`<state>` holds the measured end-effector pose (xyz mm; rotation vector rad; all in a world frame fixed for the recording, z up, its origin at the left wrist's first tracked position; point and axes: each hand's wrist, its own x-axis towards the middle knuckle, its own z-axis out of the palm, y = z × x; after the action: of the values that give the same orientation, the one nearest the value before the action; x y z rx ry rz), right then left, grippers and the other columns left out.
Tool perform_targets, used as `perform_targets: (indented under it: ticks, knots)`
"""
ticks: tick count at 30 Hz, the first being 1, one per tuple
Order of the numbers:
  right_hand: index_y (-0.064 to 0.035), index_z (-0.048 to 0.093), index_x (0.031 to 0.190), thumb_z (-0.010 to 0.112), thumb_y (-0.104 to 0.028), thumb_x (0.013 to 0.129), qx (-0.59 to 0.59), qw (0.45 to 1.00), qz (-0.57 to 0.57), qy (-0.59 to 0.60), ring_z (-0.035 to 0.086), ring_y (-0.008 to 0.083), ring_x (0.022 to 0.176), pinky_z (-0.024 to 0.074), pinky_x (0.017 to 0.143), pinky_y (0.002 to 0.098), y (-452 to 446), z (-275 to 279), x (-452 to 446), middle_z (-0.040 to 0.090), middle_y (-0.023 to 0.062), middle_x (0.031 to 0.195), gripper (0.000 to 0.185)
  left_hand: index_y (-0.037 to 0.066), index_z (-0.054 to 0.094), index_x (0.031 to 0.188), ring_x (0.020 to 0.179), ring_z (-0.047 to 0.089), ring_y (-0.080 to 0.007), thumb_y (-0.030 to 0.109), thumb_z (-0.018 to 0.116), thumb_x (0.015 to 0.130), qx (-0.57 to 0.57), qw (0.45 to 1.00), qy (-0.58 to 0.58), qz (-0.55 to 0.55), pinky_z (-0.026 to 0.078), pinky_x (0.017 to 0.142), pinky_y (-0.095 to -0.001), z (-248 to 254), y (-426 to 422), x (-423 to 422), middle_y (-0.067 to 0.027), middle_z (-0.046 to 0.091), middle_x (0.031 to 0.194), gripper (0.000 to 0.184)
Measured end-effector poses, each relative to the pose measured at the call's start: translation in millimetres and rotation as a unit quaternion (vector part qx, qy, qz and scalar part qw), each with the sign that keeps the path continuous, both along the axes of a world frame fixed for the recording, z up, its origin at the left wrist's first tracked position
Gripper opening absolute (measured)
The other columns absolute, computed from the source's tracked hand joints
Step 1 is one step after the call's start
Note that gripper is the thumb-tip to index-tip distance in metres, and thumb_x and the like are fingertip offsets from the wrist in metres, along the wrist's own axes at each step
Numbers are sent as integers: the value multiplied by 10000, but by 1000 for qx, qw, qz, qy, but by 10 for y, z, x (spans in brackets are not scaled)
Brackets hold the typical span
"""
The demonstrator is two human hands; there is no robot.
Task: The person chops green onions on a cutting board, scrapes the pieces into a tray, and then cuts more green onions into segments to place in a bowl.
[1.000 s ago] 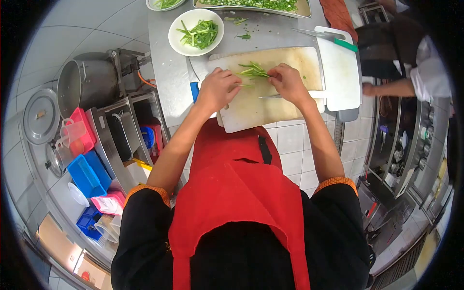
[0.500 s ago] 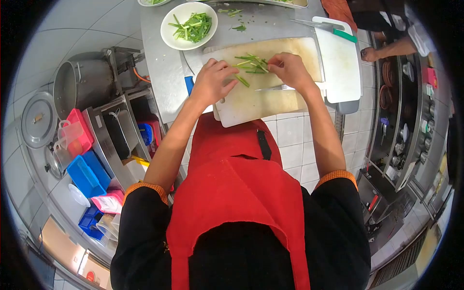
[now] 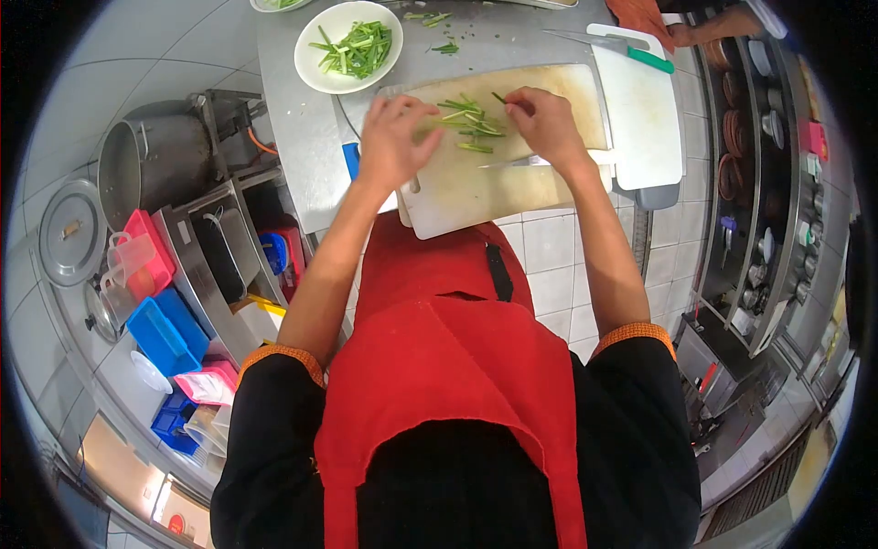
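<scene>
Cut green stalks (image 3: 471,119) lie loose on the worn cutting board (image 3: 540,82), between my two hands. My left hand (image 3: 395,137) is over the board's left side, its fingers apart and slightly blurred, with nothing in them. To the right of the stalks, my right hand (image 3: 545,121) pinches one short green stalk (image 3: 497,97) between thumb and fingertips. A knife (image 3: 526,161) lies on the board just below the stalks. Behind my left hand, a white bowl (image 3: 348,48) of cut green stalks stands on the metal table (image 3: 297,137).
Right of the board is a white board (image 3: 636,137) with a green-handled knife (image 3: 649,60) on it. A blue handle (image 3: 351,160) lies left of my board. Another person's forearm (image 3: 722,26) reaches in at the top right, by an orange cloth (image 3: 637,13).
My left hand has moved left and opened away from the stalks, which now lie more spread out. The other person's arm has moved up toward the orange cloth. The view has shifted slightly.
</scene>
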<state>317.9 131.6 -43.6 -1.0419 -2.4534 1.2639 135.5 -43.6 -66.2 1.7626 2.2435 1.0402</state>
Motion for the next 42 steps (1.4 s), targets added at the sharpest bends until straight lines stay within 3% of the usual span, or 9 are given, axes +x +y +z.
perform_targets:
  ticks: [8,14,16,23,25,28,33,35,42]
  knots:
    - [8,720,1050,700,-118,861,18,996,92,3,667,315,815,542,799,384,-153,-59,5,665,170,910,228,103,728,911,948,555,-280,172,764,800,-86,995,11,-48,471,861,-395,16,73,-122,-33,645,949,135]
    - [-15,702,1132,735,-117,832,46,995,77,-42,604,339,1028,512,889,409,-201,-10,4,622,178,1070,319,121,734,895,892,556,-275,148,739,820,-40,997,15,-58,476,823,-384,42,-38,-216,-22,657,892,80]
    - [-3,661,1176,735,-114,845,117,986,114,-22,583,312,976,492,857,393,-292,-67,20,574,145,1097,357,112,731,897,846,563,-273,140,730,831,-52,997,-24,-48,484,796,-369,100,-93,-221,-25,672,847,72]
    - [-21,691,1125,704,-75,863,71,985,154,15,623,272,892,517,809,362,-174,-98,59,626,128,992,268,119,740,905,843,564,-256,146,732,833,-1,997,-26,-66,488,790,-365,11,217,50,-18,678,837,77]
    - [14,717,1066,665,-31,848,-16,998,34,48,653,278,809,533,775,361,-71,-56,112,668,153,923,229,102,742,949,845,567,-255,122,738,826,-20,993,-11,-114,480,784,-362,-10,244,62,-22,688,865,124]
    - [20,717,1066,621,-9,861,1,999,27,26,666,259,772,538,733,335,46,-21,139,682,155,926,228,111,745,976,858,565,-260,130,750,811,-32,993,-7,-116,483,801,-368,22,201,34,-27,686,891,167]
    - [14,724,1050,664,-153,873,35,997,58,25,684,312,827,550,770,391,-92,-66,-143,683,180,939,250,116,739,984,897,561,-273,162,778,778,-25,999,3,-48,477,824,-377,134,30,-99,-37,675,942,215]
    - [6,728,1011,720,-247,868,148,977,66,-140,671,311,831,543,772,403,-244,53,-355,687,150,974,291,118,737,985,911,560,-277,173,786,769,-33,999,27,-27,473,829,-379,109,-3,-115,-40,670,954,228]
    - [-49,742,979,747,-291,798,146,975,110,-127,637,384,1006,536,867,493,-305,-129,-608,679,157,1071,303,138,744,933,936,562,-268,183,752,802,-83,996,24,25,457,851,-394,-48,104,2,-17,656,933,139]
